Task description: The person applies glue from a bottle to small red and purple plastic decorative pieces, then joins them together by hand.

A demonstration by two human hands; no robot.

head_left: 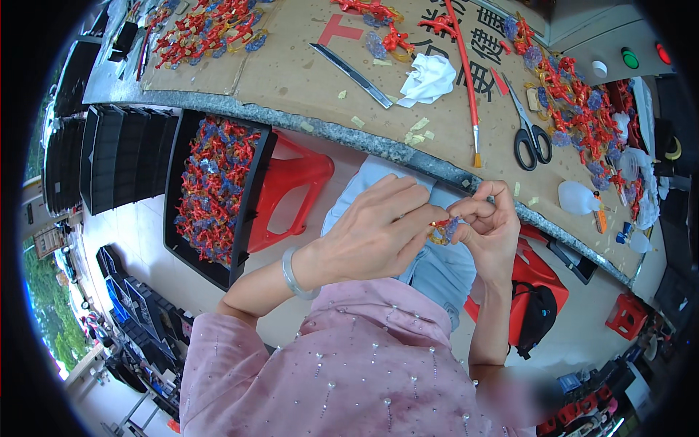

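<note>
Between my two hands, over my lap at the table's edge, is a small plastic figure [443, 233] in red, clear yellow and translucent purple. My left hand [386, 226] pinches its red end with thumb and forefinger. From the other side my right hand [489, 227] grips the purple part between thumb and fingers. Much of the figure is hidden by my fingers. On the table beyond lie a paintbrush [470, 87] with a red handle, black-handled scissors [531, 138], a utility knife [352, 76] and a crumpled white tissue [428, 80].
Piles of similar figures lie at the table's far left [211, 33] and right [571, 102]. A black tray [244, 211] full of figures rests by a red stool [298, 186] to my left. A white squeeze bottle [579, 197] lies at the right. Tape scraps dot the cardboard [284, 80].
</note>
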